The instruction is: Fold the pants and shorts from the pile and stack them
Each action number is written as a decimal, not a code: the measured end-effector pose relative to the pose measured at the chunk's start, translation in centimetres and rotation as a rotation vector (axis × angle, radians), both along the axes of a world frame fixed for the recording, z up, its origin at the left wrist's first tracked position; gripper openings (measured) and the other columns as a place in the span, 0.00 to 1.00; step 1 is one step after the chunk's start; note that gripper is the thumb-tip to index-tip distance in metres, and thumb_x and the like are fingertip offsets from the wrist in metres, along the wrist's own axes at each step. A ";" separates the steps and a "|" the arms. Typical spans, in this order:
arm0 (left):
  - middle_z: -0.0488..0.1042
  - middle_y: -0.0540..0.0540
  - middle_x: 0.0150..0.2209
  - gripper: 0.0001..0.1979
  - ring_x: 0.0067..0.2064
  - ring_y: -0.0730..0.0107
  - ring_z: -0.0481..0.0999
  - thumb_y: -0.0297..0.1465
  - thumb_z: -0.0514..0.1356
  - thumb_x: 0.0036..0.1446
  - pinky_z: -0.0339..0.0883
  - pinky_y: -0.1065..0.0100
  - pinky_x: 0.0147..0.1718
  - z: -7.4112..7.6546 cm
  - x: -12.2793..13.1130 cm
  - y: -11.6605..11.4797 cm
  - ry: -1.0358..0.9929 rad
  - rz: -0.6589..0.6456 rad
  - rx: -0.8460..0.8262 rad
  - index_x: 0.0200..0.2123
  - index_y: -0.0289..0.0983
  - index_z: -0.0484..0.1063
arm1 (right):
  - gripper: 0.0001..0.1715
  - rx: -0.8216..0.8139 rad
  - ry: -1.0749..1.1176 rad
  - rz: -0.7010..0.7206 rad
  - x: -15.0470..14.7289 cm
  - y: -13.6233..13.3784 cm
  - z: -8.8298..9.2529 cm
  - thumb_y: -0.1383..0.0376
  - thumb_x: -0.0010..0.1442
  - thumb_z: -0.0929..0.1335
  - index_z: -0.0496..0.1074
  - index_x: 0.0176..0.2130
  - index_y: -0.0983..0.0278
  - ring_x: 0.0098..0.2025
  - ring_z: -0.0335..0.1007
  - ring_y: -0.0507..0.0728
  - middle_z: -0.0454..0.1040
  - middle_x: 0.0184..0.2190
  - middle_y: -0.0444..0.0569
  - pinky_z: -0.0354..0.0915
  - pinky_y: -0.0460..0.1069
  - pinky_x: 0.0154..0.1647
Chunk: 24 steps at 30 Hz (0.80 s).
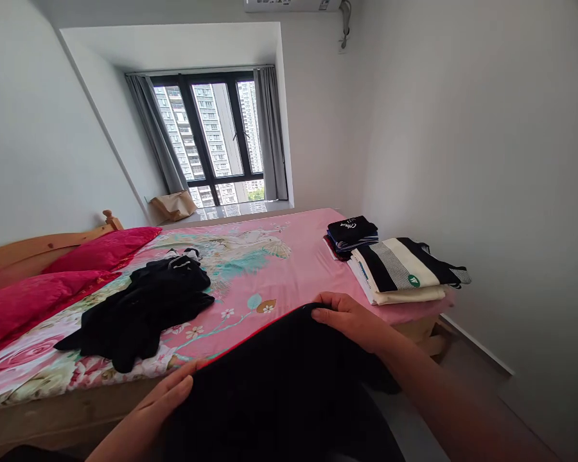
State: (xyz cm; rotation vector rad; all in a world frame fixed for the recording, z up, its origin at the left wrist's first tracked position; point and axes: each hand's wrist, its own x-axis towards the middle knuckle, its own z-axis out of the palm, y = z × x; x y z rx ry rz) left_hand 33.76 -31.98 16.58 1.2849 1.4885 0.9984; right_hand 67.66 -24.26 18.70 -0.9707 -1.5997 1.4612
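I hold a black garment (279, 385) with a thin red edge stretched between both hands at the near side of the bed. My left hand (161, 401) grips its lower left corner, fingers closed over the cloth. My right hand (349, 317) pinches its upper right corner, fingers curled on the hem. The garment hangs over the edge of the pink flowered bed sheet (270, 269). A heap of unfolded black clothes (144, 308) lies on the sheet to the left of my hands.
Two folded piles sit at the bed's right end: a striped black-and-cream stack (404, 269) and a dark stack (351, 234) behind it. Red pillows (52, 282) lie by the wooden headboard at left. A window (212, 138) is at the back, a white wall close on the right.
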 end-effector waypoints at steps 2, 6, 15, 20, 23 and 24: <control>0.73 0.46 0.51 0.35 0.55 0.51 0.70 0.57 0.59 0.43 0.64 0.56 0.52 -1.7 0.4 0.4 0.039 -0.339 -0.102 0.52 0.47 0.70 | 0.19 -0.128 0.060 0.062 -0.5 -0.1 -1.6 0.54 0.54 0.69 0.70 0.38 0.66 0.26 0.62 0.47 0.68 0.27 0.41 0.59 0.42 0.27; 0.59 0.49 0.63 0.47 0.63 0.56 0.57 0.44 0.69 0.41 0.49 0.59 0.61 -2.6 3.8 1.0 0.211 -0.571 0.044 0.63 0.50 0.52 | 0.16 -0.050 -0.033 0.236 -1.8 -1.4 -1.1 0.56 0.53 0.70 0.72 0.34 0.67 0.24 0.58 0.45 0.66 0.24 0.40 0.55 0.41 0.25; 0.78 0.45 0.32 0.20 0.34 0.61 0.77 0.41 0.61 0.53 0.71 0.65 0.35 -0.8 11.1 3.3 -0.274 -0.277 -0.109 0.45 0.35 0.74 | 0.08 0.399 -0.345 -0.242 -0.3 0.1 -1.6 0.62 0.56 0.66 0.74 0.35 0.63 0.34 0.67 0.52 0.73 0.31 0.44 0.62 0.46 0.37; 0.78 0.46 0.28 0.20 0.27 0.66 0.77 0.37 0.65 0.50 0.72 0.67 0.30 1.3 12.0 3.9 -0.488 -0.073 -0.224 0.46 0.37 0.71 | 0.12 0.445 -0.182 -0.473 -0.4 -2.4 -1.9 0.58 0.61 0.62 0.71 0.39 0.62 0.36 0.68 0.53 0.73 0.36 0.47 0.65 0.47 0.35; 0.76 0.47 0.26 0.19 0.25 0.67 0.75 0.39 0.63 0.50 0.70 0.68 0.25 2.2 13.3 4.2 -0.458 -0.007 -0.162 0.45 0.37 0.71 | 0.15 0.296 -0.131 -0.180 -1.8 -4.7 -2.4 0.59 0.64 0.59 0.72 0.41 0.61 0.37 0.70 0.53 0.74 0.35 0.47 0.67 0.47 0.38; 0.75 0.48 0.25 0.19 0.25 0.68 0.74 0.40 0.62 0.51 0.69 0.69 0.25 2.4 13.9 4.1 -0.438 -0.029 -0.123 0.44 0.37 0.71 | 0.15 0.298 -0.176 -0.089 -2.4 -5.0 -2.9 0.61 0.64 0.59 0.72 0.41 0.61 0.38 0.70 0.53 0.75 0.36 0.47 0.67 0.48 0.42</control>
